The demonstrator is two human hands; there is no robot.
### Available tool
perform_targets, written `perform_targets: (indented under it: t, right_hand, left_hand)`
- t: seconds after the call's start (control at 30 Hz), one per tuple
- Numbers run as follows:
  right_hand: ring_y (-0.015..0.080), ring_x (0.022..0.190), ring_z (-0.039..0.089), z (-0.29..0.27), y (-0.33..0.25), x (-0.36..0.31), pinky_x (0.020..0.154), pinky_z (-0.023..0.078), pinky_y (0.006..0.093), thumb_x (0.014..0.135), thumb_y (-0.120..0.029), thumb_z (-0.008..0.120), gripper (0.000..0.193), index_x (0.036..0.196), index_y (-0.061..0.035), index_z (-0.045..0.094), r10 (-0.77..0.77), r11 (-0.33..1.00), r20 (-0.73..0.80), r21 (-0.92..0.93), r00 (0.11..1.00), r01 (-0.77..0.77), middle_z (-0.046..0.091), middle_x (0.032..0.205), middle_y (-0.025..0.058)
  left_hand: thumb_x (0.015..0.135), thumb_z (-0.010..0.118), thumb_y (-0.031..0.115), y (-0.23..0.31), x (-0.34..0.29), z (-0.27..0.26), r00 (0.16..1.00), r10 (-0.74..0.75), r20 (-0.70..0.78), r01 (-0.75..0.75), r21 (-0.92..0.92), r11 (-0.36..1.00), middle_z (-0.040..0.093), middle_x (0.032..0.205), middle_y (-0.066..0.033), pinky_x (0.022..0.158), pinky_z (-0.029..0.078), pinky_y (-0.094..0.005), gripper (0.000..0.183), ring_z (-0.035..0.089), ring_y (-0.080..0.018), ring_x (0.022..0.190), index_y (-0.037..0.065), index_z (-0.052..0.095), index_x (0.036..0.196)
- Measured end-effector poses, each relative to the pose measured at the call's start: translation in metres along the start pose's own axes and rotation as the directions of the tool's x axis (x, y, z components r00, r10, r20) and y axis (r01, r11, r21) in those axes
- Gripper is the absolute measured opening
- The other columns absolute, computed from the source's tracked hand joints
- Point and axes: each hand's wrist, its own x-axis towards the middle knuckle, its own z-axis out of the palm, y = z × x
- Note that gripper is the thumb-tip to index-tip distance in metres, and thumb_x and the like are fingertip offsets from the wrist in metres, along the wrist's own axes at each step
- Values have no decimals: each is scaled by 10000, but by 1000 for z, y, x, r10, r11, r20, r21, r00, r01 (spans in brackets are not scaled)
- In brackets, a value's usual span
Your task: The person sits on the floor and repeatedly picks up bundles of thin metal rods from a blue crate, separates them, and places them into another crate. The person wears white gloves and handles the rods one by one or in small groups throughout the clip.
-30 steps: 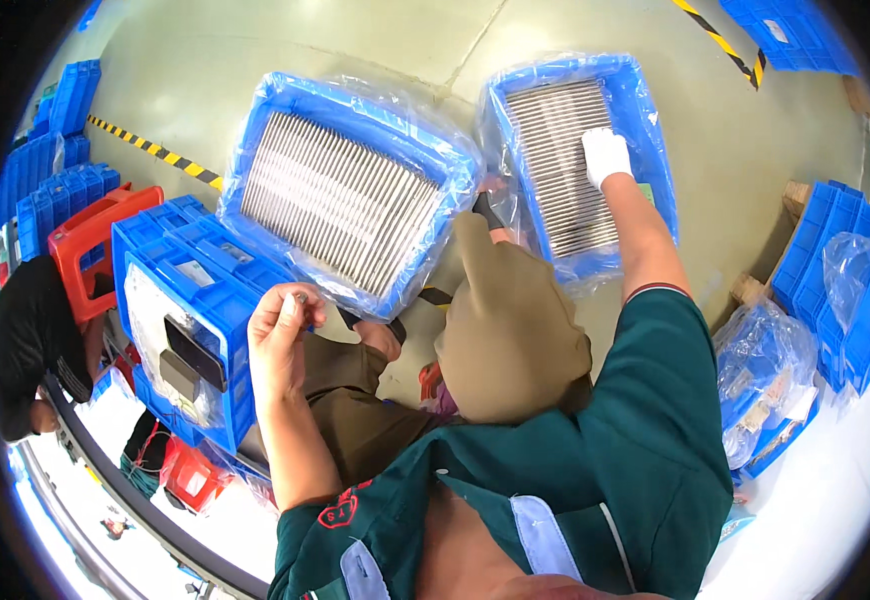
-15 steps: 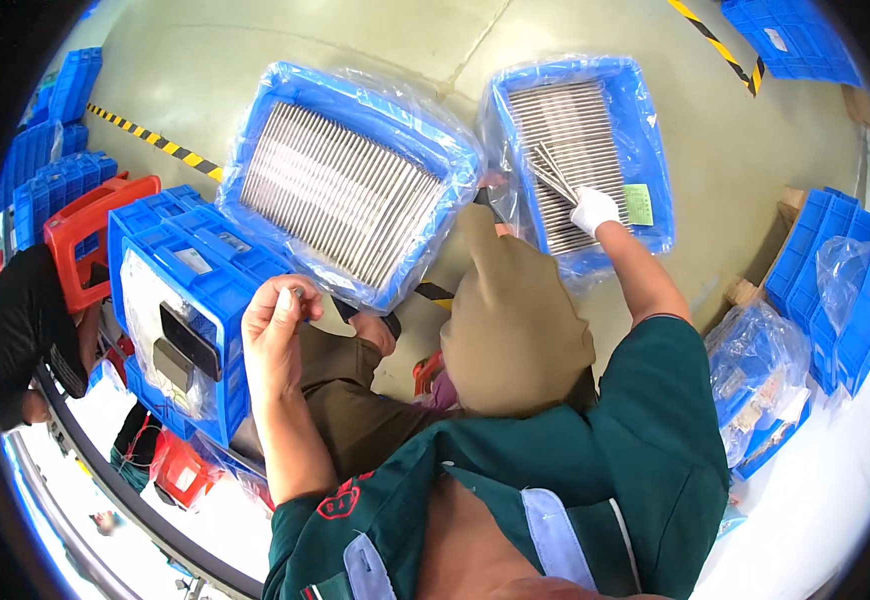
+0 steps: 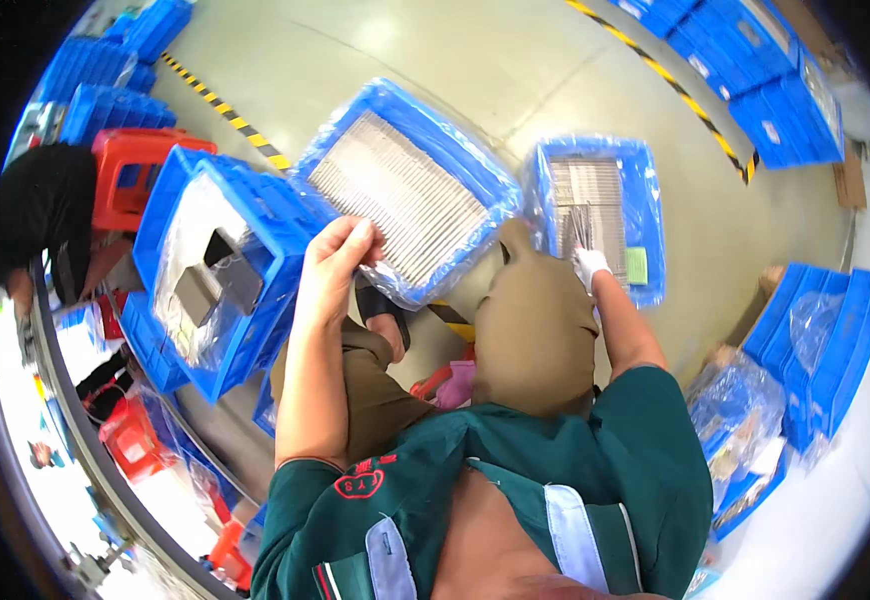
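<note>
In front of my knees stand two plastic-lined blue bins. The left bin (image 3: pixel 380 97) and the smaller right bin (image 3: pixel 645 165) each hold a row of slim metal rods (image 3: pixel 395 195) laid side by side. My right hand (image 3: pixel 592 264), in a white glove, grips a small bundle of metal rods (image 3: pixel 579 224) above the right bin's row. A green paper slip (image 3: pixel 637 266) lies beside that hand. My left hand (image 3: pixel 338 258) is bare and raised near the left bin's lower left corner. Its fingers are curled together, and whatever is in them is hidden.
On the left, a blue crate (image 3: pixel 300 235) carries plastic wrap and a grey box (image 3: pixel 198 294). Behind it are a red stool (image 3: pixel 145 165) and a person in black (image 3: pixel 45 205). Stacked blue crates stand far right (image 3: pixel 780 110) and near right (image 3: pixel 805 350). Striped tape (image 3: pixel 225 112) marks the floor.
The view has shifted and turned. My left hand has come nearer the left bin's corner, its small metal piece now out of sight. The rods in my right hand now point more straight away from me.
</note>
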Motion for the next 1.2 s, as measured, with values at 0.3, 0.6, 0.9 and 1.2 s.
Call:
perform_targets:
  t: [0.3,0.6,0.9,1.2]
  right_hand:
    - [202,547,551,-24,-69,-97,531,441,323,930,-419,459,449,776,-36,635,-533,837,-142,-237,834,494,569,596,80]
    - [68,474,462,77,-236,-372,430,356,230,882,-256,612,206,811,-70,562,-878,476,87,67,471,877,557,602,9]
    - [59,427,419,188,-242,-388,394,323,222,893,-214,581,176,823,-53,572,-821,484,386,76,421,872,527,562,-6]
    - [70,458,458,216,-224,-379,438,365,230,884,-197,587,166,895,-32,586,-759,551,441,45,478,833,562,573,18]
  left_hand:
    - [904,584,310,15,0,-28,997,67,-45,-75,-215,974,594,755,15,613,431,-218,236,538,-66,656,87,606,831]
    - [889,593,387,20,9,-45,987,115,-110,-151,-425,892,583,719,28,583,432,-223,285,526,-66,616,120,602,789]
    - [926,554,331,33,23,-85,942,231,-244,-334,-755,564,577,756,-9,645,481,-266,263,549,-122,688,70,589,909]
    - [926,551,330,21,28,-79,956,198,-217,-293,-756,585,599,805,-26,703,495,-278,289,559,-124,713,48,610,942]
